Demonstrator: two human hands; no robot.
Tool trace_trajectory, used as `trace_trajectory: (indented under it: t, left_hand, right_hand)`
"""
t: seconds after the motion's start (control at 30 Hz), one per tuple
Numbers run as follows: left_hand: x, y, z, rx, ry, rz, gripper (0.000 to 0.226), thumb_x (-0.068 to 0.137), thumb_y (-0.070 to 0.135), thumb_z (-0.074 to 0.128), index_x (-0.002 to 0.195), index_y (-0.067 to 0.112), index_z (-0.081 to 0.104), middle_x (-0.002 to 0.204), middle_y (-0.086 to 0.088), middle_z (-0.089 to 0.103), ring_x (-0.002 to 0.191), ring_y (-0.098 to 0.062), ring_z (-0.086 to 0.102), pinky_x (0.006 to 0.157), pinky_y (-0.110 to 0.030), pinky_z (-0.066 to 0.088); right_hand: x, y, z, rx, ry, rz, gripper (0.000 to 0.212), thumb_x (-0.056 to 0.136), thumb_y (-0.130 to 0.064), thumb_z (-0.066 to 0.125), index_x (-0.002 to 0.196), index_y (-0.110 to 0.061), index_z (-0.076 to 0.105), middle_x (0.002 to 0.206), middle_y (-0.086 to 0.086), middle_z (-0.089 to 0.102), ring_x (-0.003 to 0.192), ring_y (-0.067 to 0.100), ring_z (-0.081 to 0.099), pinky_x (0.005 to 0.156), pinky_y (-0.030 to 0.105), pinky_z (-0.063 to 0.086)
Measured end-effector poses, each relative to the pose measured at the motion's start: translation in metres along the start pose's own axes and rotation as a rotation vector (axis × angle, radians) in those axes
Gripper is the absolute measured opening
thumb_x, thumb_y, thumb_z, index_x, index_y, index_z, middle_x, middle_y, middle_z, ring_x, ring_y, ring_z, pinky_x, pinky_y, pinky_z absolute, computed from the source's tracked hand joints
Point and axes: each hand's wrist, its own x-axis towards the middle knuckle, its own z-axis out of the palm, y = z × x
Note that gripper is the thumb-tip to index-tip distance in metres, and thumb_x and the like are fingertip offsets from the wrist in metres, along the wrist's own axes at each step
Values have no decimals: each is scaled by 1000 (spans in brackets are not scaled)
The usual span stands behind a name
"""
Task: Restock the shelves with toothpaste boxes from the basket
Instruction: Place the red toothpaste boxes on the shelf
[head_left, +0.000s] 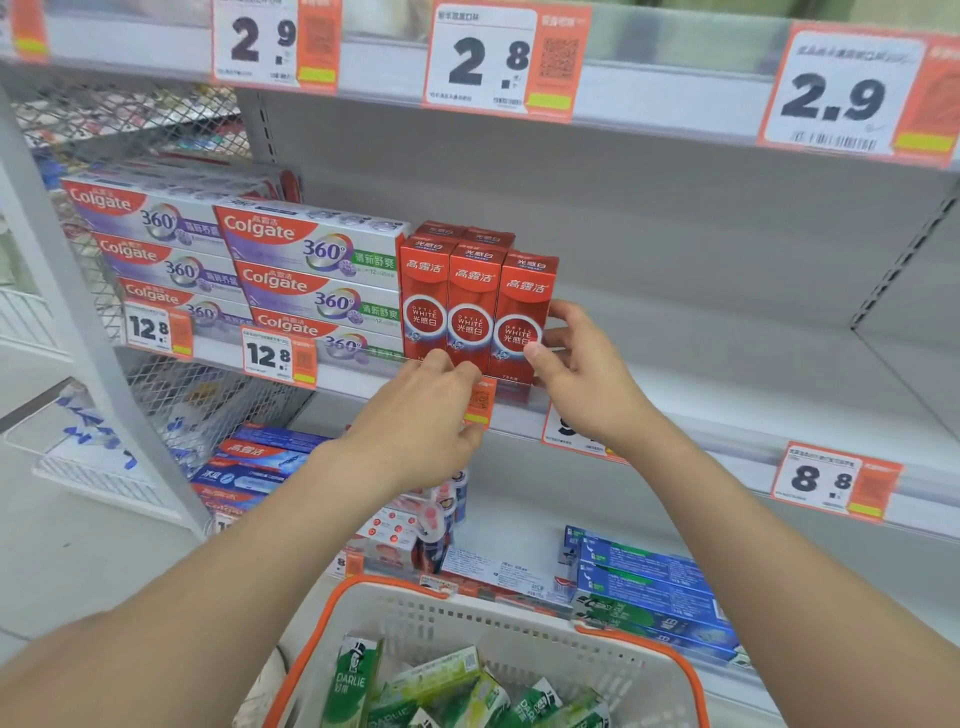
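Red toothpaste boxes (470, 306) upright in row, centre frame, on middle shelf (727, 374). Our right hand (576, 374), at 3 o'clock of row, grips end box (519, 317): thumb on front, fingers round side. Our left hand (421, 415), at 6 o'clock of row, fingertips bent against box bases; we cannot tell whether it grips. Shelf bare toward 3 o'clock. Basket (493, 623), at 6 o'clock of frame, holds green boxes (447, 675), not yet shelved. We judge restocking partly done, much left.

red boxes (470, 306) — upright, front row on shelf (727, 374) | green boxes (441, 680) — jumbled in basket (498, 613)
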Motion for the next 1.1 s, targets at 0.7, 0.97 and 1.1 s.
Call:
trace_trajectory:
  t: [0.7, 0.97, 1.1]
  left_hand:
    - [-46, 47, 86, -82, -452, 10, 17, 95, 41, 59, 95, 25, 65, 102, -3, 69, 100, -28, 64, 85, -41, 56]
    - [-104, 60, 216, 140, -961, -19, 23, 101, 28, 55, 91, 7, 58, 91, -8, 62, 75, -24, 57, 69, -37, 51]
    - [-128, 52, 278, -9, -897, 61, 40, 102, 39, 57, 126, 8, 62, 124, -12, 64, 110, -30, 64, 95, -46, 55]
  right_hand:
    - [-148, 11, 5, -834, -536, 170, 22, 90, -18, 55, 110, -16, 65, 106, 10, 62, 103, 35, 62, 84, 42, 55]
    - [-226, 87, 20, -1161, -973, 143, 29, 95, 3, 56, 119, -13, 61, 106, 7, 62, 90, 29, 67, 55, 36, 38]
    - [-236, 128, 14, -1201, -1140, 197, 20, 96, 2, 57, 89, -14, 49, 80, 0, 42, 62, 17, 46, 55, 32, 41]
